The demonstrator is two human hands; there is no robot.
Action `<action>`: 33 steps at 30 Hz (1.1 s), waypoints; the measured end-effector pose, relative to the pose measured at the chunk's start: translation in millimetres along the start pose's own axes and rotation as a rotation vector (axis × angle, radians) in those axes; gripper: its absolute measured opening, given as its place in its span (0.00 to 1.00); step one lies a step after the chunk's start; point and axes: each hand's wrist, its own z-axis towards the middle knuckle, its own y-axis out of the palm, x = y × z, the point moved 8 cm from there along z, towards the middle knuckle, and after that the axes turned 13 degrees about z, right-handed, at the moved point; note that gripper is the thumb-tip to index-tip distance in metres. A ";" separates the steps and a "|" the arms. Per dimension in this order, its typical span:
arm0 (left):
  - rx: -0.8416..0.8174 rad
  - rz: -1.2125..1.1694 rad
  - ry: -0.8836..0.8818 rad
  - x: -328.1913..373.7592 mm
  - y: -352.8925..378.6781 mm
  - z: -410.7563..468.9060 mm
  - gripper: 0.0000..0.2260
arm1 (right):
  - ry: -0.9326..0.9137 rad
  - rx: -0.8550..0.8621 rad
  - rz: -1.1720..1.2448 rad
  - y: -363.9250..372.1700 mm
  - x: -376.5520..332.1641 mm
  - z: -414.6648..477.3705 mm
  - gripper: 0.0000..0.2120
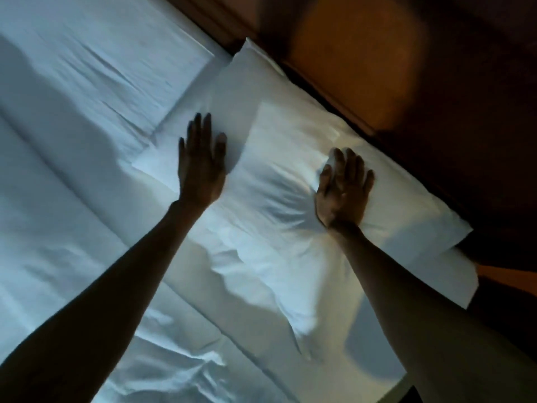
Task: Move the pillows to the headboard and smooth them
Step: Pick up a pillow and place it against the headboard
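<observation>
A white pillow [279,170] lies on the bed against the wooden headboard [351,68], with creases fanning out across its middle. A second white pillow [96,53] lies flat at the upper left, also along the headboard. My left hand [200,164] is flat, fingers spread, on the left end of the nearer pillow. My right hand [343,187] presses palm down on its right part, fingers apart, and the cloth bunches around it. Neither hand holds anything.
White sheet [58,213] covers the bed to the left and below, wrinkled near the bottom [174,367]. Dark wood and floor [465,126] run along the right beyond the headboard. The mattress corner [401,379] ends at the lower right.
</observation>
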 end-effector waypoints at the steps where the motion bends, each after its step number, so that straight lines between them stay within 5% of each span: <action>1: 0.022 -0.014 0.081 34.3 -1.6 -25.5 0.29 | 0.000 0.000 -0.013 -0.5 -0.5 0.2 0.21; 4: 0.042 0.053 0.333 99.3 19.2 -97.1 0.26 | -0.018 0.002 -0.016 -2.8 0.7 -2.0 0.21; 9: 0.040 0.201 0.431 60.4 42.5 -106.3 0.25 | -0.028 0.015 -0.006 -7.9 -5.0 -7.3 0.21; 12: 0.046 0.250 0.304 18.3 43.0 -84.4 0.25 | -0.030 0.033 -0.001 -8.5 -12.3 -10.4 0.22; 17: -0.050 0.153 -0.300 -56.7 37.7 -69.5 0.29 | -0.026 -0.141 0.051 -8.8 -4.5 -16.3 0.26; 19: -0.100 0.166 -0.352 -60.3 37.7 -69.6 0.30 | -0.008 -0.198 0.055 -7.2 -0.2 -20.6 0.27; 27: -0.094 0.050 0.013 91.4 45.6 -187.4 0.28 | -0.049 -0.298 0.036 -21.3 3.8 -47.6 0.30; 33: -0.175 -0.041 0.245 91.9 20.0 -252.3 0.25 | -0.091 -0.424 0.032 -50.8 3.8 -79.8 0.29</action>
